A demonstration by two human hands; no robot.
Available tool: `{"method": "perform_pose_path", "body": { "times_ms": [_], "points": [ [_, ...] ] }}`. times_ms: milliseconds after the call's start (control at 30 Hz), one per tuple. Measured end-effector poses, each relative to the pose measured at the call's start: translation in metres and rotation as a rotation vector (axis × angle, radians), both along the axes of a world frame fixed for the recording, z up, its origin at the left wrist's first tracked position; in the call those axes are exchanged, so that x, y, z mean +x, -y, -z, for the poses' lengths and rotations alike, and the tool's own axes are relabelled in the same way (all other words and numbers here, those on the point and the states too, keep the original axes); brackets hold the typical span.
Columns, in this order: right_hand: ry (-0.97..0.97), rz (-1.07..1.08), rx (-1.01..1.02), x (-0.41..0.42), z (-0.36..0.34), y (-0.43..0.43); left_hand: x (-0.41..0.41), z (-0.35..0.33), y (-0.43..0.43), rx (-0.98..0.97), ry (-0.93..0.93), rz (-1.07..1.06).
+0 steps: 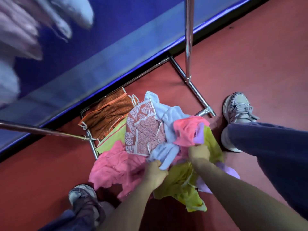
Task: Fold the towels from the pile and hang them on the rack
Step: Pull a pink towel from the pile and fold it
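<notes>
A pile of towels (143, 140) lies on the red floor inside the base of a metal rack (189, 39). My left hand (155, 171) grips a pale blue towel (165, 153) at the near side of the pile. Close beside it, my right hand (199, 151) holds the edge of a coral pink towel (186, 131) that lies over a yellow-green towel (185, 179). Blurred pale towels (20, 35) hang at the upper left.
The rack's chrome base bars (195, 90) and a second upright (41, 130) frame the pile. A blue wall (116, 39) runs behind. My shoes stand at either side of the pile: one (236, 107) right, one (81, 195) left. Brown (108, 115) and leaf-patterned (141, 127) cloths lie further back.
</notes>
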State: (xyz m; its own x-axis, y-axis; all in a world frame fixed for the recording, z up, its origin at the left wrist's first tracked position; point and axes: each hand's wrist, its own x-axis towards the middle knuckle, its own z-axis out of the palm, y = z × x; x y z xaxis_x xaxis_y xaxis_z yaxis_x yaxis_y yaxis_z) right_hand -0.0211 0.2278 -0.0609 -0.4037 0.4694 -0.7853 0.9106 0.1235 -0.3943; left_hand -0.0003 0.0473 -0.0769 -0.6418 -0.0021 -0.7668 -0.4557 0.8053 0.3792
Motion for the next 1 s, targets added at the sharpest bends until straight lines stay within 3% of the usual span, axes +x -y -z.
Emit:
{"method": "perform_pose_path", "body": {
  "times_ms": [100, 233, 333, 400, 533, 600, 667, 800, 867, 900, 1000],
  "points": [
    [0.003, 0.183, -0.100, 0.024, -0.023, -0.015, 0.028, -0.015, 0.008, 0.053, 0.023, -0.143],
    [-0.132, 0.146, -0.310, 0.016, -0.079, -0.002, 0.040, -0.051, 0.004, 0.258, 0.036, -0.165],
    [-0.256, 0.133, -0.498, 0.004, -0.140, 0.030, 0.028, -0.089, -0.009, 0.400, -0.099, -0.075],
    [-0.349, 0.062, -0.657, -0.005, -0.195, 0.047, 0.017, -0.118, -0.018, 0.423, -0.241, -0.180],
    [-0.672, -0.064, -0.985, -0.025, -0.318, 0.060, -0.009, -0.192, -0.015, 0.258, -0.562, -0.405],
    [-0.826, -0.017, -1.069, -0.023, -0.376, 0.060, -0.010, -0.217, 0.002, 0.337, -0.567, -0.465],
    [-0.938, 0.071, -1.161, -0.017, -0.430, 0.055, 0.004, -0.234, 0.023, 0.393, -0.540, -0.348],
    [-1.180, 0.230, -1.078, -0.006, -0.499, 0.037, 0.044, -0.235, 0.072, 0.260, -0.435, -0.082],
    [-1.351, 0.184, -1.002, -0.006, -0.516, 0.032, 0.065, -0.231, 0.093, 0.249, -0.335, -0.069],
    [-1.381, 0.142, -1.056, 0.000, -0.526, 0.033, 0.073, -0.229, 0.100, 0.230, -0.304, -0.063],
    [-1.210, -0.051, -1.016, 0.013, -0.524, 0.049, 0.085, -0.235, 0.110, 0.164, -0.346, -0.056]
  ]
}}
